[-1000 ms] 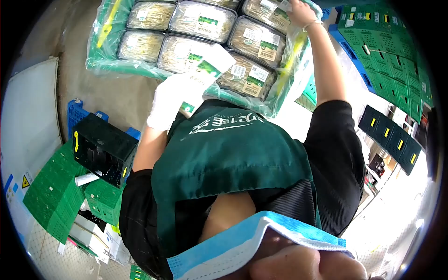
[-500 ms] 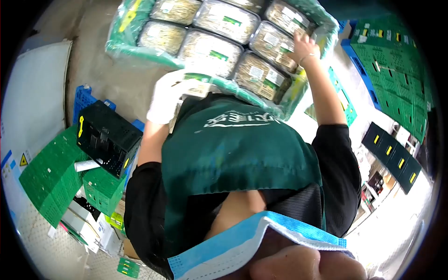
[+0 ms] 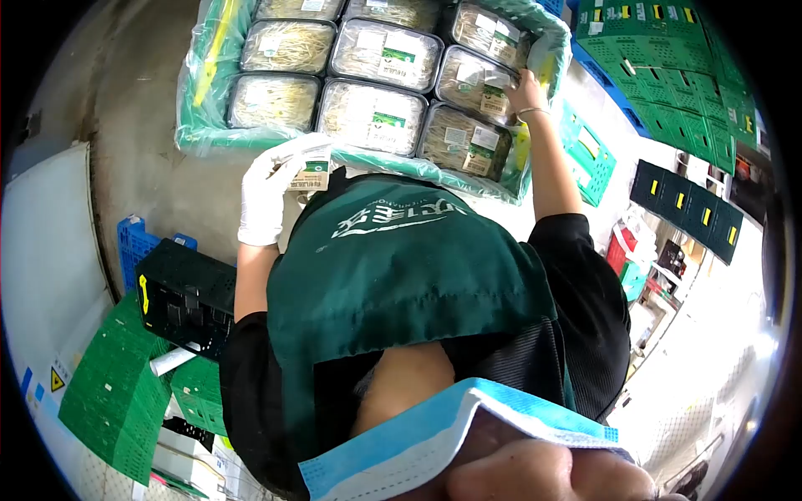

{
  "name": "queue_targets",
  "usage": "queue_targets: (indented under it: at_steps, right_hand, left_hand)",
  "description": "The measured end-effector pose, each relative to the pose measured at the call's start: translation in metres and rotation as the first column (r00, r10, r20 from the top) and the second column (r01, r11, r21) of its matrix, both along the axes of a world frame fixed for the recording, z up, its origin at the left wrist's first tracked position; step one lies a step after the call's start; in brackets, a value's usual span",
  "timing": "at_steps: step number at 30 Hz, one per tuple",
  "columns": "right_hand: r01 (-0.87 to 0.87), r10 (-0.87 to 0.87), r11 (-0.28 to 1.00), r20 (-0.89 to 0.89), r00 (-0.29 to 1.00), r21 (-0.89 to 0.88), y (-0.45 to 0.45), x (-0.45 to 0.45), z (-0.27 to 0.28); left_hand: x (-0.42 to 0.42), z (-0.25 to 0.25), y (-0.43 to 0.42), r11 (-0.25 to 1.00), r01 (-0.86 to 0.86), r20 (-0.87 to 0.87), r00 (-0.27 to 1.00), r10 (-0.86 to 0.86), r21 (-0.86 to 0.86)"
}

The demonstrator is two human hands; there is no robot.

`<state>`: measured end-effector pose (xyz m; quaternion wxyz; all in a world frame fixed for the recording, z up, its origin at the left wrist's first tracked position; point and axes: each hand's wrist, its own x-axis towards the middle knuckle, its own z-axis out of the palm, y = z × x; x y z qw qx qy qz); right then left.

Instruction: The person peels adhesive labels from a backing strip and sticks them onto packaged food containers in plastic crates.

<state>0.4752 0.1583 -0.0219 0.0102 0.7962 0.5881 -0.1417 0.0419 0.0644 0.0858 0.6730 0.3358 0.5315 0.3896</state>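
Note:
My left hand point(image 3: 266, 188), in a white glove, is closed on a small stack of labels point(image 3: 312, 177) printed in green and brown. It is just in front of the near left edge of a green crate point(image 3: 200, 140) lined with clear plastic. Inside the crate stand rows of clear-lidded packs of pale, thin strands, such as this front middle pack point(image 3: 372, 115). My bare right hand point(image 3: 526, 96), with a bracelet at the wrist, rests its parted fingers on the right edge of a labelled pack point(image 3: 474, 82) in the right column, beside its brown label.
Stacked green crates point(image 3: 660, 92) stand on a blue pallet at the upper right, with black crates point(image 3: 685, 209) below them. To the left are a black crate point(image 3: 188, 292) and green folded crates point(image 3: 113, 384). My green apron point(image 3: 409, 267) is close to the crate's front.
The view has shifted, so the crate appears lower, further left and less tilted. My right hand stays at the right column's packs; my left still holds the labels.

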Motion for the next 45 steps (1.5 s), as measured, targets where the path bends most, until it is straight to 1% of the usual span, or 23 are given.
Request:
queue_targets:
  at_steps: [3, 5, 7, 9, 11, 13, 15, 16, 18, 20, 21, 23, 26, 29, 30, 31, 32, 33, 34, 37, 41, 43, 45]
  right_hand:
    - [0.155, -0.188, 0.949, -0.099, 0.977, -0.274, 0.008, 0.007, -0.008]
    - [0.233, -0.262, 0.937, -0.082, 0.961, -0.261, 0.001, -0.009, -0.001]
    - [0.036, -0.037, 0.999, 0.063, 0.997, 0.025, -0.011, -0.032, 0.011]
    - [-0.064, 0.072, 0.993, 0.085, 0.994, -0.101, -0.019, -0.045, 0.012]
    - [-0.131, 0.140, 0.986, 0.085, 0.986, -0.102, -0.018, -0.039, 0.002]
    - [-0.189, 0.190, 0.982, 0.202, 0.961, -0.028, -0.018, -0.047, 0.011]
    - [-0.378, 0.379, 0.902, 0.035, 0.925, 0.209, -0.010, -0.078, 0.036]
    - [-0.391, 0.501, 0.842, -0.270, 0.822, 0.371, -0.010, -0.110, 0.056]
    - [-0.436, 0.410, 0.879, -0.771, 0.486, 0.192, -0.028, -0.178, 0.094]
    - [-0.641, 0.510, 0.756, -0.730, 0.455, 0.129, -0.043, -0.230, 0.126]
    - [-0.616, 0.619, 0.736, -0.648, 0.444, 0.281, -0.049, -0.246, 0.119]
    - [-0.548, 0.564, 0.786, -0.697, 0.443, 0.287, -0.051, -0.270, 0.121]
    - [-0.602, 0.583, 0.739, -0.735, 0.347, 0.302, -0.037, -0.292, 0.118]
    - [-0.637, 0.757, 0.638, -0.501, 0.419, 0.432, 0.034, -0.304, 0.087]
    - [-0.629, 0.703, 0.709, -0.392, 0.593, 0.319, 0.070, -0.307, 0.096]
    - [-0.662, 0.740, 0.673, -0.290, 0.607, 0.330, 0.114, -0.301, 0.075]
    - [-0.681, 0.734, 0.677, -0.181, 0.655, 0.279, 0.145, -0.301, 0.047]
    - [-0.649, 0.630, 0.755, -0.169, 0.758, -0.097, 0.160, -0.313, 0.030]
    - [-0.617, 0.614, 0.751, -0.093, 0.784, -0.236, 0.162, -0.323, 0.010]
    - [-0.516, 0.548, 0.832, 0.152, 0.823, -0.203, 0.161, -0.335, -0.060]
    - [-0.474, 0.500, 0.866, 0.283, 0.819, -0.157, 0.147, -0.345, -0.052]
    - [-0.561, 0.557, 0.827, 0.188, 0.809, -0.038, 0.120, -0.352, -0.001]
    - [-0.660, 0.563, 0.751, -0.510, 0.650, -0.013, 0.081, -0.358, 0.029]
  left_hand:
    - [-0.008, -0.005, 0.007, 0.998, 0.058, 0.057, 0.997, -0.058, 0.000]
    - [-0.013, -0.012, 0.010, 0.977, 0.211, -0.277, 0.941, -0.192, 0.041]
    - [-0.016, -0.030, 0.016, 0.975, 0.217, -0.265, 0.944, -0.196, 0.055]
    - [-0.003, -0.017, 0.021, 0.990, 0.103, 0.156, 0.981, -0.117, 0.098]
    - [0.007, -0.005, 0.028, 0.983, 0.161, 0.331, 0.926, -0.182, 0.090]
    - [0.009, -0.004, 0.026, 0.960, 0.166, 0.123, 0.973, -0.197, 0.226]
    - [0.007, -0.021, 0.024, 0.900, 0.281, -0.172, 0.957, -0.235, 0.332]
    - [0.010, -0.017, 0.020, 0.925, 0.234, -0.112, 0.971, -0.210, 0.299]
    - [0.015, -0.014, 0.013, 0.949, 0.181, -0.063, 0.983, -0.170, 0.260]
    - [0.018, -0.017, 0.013, 0.928, 0.050, -0.055, 0.998, -0.031, 0.369]
    - [0.010, -0.011, 0.012, 0.930, 0.038, -0.059, 0.998, -0.018, 0.366]
    - [-0.009, 0.005, 0.007, 0.904, 0.204, -0.315, 0.945, -0.081, 0.377]
    - [-0.033, -0.006, -0.004, 0.960, 0.098, -0.408, 0.913, 0.019, 0.264]
    - [-0.060, -0.018, -0.015, 0.979, 0.084, -0.476, 0.879, 0.015, 0.187]
    - [-0.066, -0.007, -0.017, 0.982, -0.060, -0.265, 0.958, 0.107, 0.180]
    - [-0.073, -0.002, -0.018, 0.969, -0.203, -0.043, 0.977, 0.211, 0.143]
    - [-0.088, -0.005, -0.021, 0.957, -0.104, -0.224, 0.960, 0.168, 0.272]
    - [-0.100, -0.010, -0.027, 0.945, -0.326, 0.015, 0.945, 0.326, 0.010]
    - [-0.111, -0.015, -0.032, 0.952, -0.306, -0.068, 0.950, 0.304, -0.011]
    - [-0.136, -0.037, -0.038, 0.966, -0.181, -0.272, 0.935, 0.227, 0.182]
    - [-0.141, -0.028, -0.031, 0.947, -0.275, 0.083, 0.953, 0.292, -0.168]
    - [-0.133, -0.022, -0.018, 0.954, -0.274, 0.210, 0.932, 0.295, -0.123]
    - [-0.124, -0.016, -0.001, 0.968, -0.244, 0.367, 0.897, 0.246, -0.053]
